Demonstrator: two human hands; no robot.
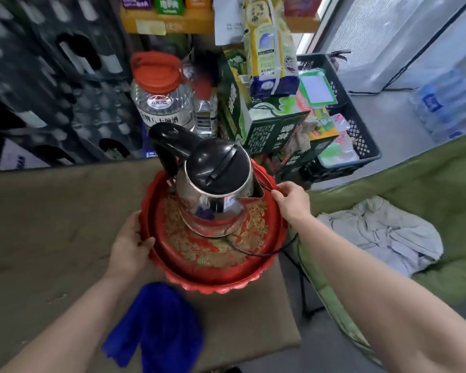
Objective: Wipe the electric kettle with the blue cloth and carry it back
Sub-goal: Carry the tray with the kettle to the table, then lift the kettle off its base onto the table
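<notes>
As the left hand (129, 243) grips its scalloped tray (226, 285), the steel kettle (213, 181) gleams.

Brown padded surface (51, 224) runs under and out to the left of the left hand (129, 246); the cover is scuffed. Beyond that hand I see dark crates (51, 76) of bottles stacked up the far left side. Ahead of both hands, a clear jug with a red cap (160, 98) stands beside green cartons (267, 125), with a yellow shelf (172, 22) above them. Past the right hand (291, 203), a black mesh basket (361, 135) sits on grey floor (388, 117). Further right, glazed panels (414, 36) admit pale daylight, and a wrapped pack of water bottles (447, 109) lies at their foot. Right of the right hand is green fabric (414, 184) carrying a crumpled grey cloth (382, 232). Black folding legs (304, 292) show just beside its near edge.
</notes>
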